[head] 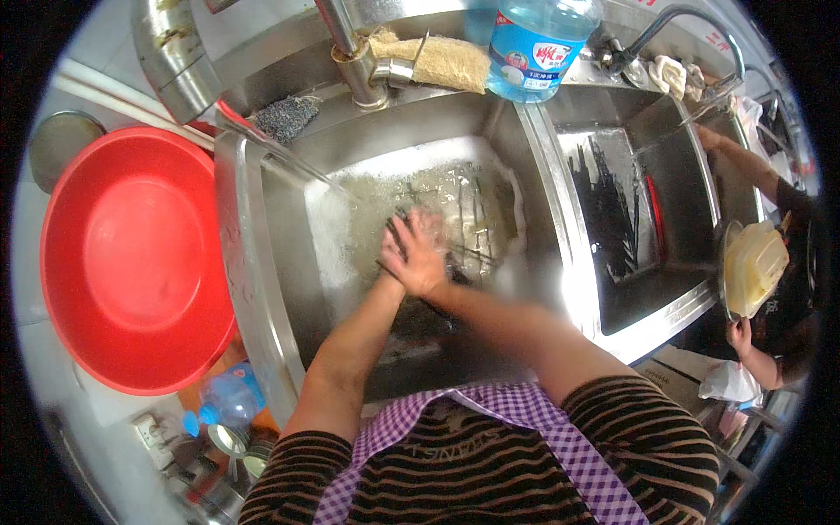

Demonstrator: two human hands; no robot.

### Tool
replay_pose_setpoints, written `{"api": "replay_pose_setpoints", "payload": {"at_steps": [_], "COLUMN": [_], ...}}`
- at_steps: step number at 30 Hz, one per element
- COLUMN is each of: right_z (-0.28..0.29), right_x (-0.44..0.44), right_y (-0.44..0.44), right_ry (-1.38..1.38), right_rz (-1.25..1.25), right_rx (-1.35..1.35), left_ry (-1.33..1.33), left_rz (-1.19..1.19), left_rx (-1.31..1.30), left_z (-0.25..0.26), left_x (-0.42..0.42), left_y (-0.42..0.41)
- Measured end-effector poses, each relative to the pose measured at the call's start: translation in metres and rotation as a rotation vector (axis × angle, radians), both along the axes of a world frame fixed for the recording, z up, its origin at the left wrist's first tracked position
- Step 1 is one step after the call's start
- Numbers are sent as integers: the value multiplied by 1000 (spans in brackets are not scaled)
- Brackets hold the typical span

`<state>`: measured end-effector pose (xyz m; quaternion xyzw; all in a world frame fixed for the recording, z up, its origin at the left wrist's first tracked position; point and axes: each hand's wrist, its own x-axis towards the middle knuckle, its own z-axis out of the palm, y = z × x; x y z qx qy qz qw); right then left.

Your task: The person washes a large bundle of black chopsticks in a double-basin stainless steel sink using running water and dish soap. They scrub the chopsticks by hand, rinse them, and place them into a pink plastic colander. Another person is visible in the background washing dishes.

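Both hands are together over the soapy water in a stainless steel sink basin, close to its middle. My right hand lies over my left hand, with thin dark sticks, perhaps chopsticks, between or under the palms. Motion and splashing blur their edges. More thin dark sticks lie in the water to the right of the hands. Foam rings the water. In the neighbouring basin lie many dark sticks and a red one. A thin stream of water falls into the near basin from the upper left.
A large red plastic tub stands left of the sink. Along the back ledge are a steel scourer, a loofah, a blue detergent bottle and a curved faucet. At right a person holds stacked pale containers.
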<state>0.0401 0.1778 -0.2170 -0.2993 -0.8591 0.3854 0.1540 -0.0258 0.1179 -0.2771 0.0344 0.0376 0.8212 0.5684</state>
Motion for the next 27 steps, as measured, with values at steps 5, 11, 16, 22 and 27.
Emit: {"api": "replay_pose_setpoints", "payload": {"at_steps": [5,11,16,22,27], "right_z": [39,64,43,44,58], "right_x": [-3,27,58,93,45], "right_y": [40,27,90,18,13], "right_ry": [28,-147,-174,-305,-222], "right_rz": [-164,96,50,-62,170], "right_rx": [-128,-38,-438,1,322], "left_ry": [39,-202,-102,69,-127], "left_rz": [67,-166,-215,-275,72], "left_rx": [-751,-1,-571,-814,-435], "left_z": [99,22,72,78,46], "left_x": [16,5,41,79,47], "left_y": [25,-10,11,14,16]}}
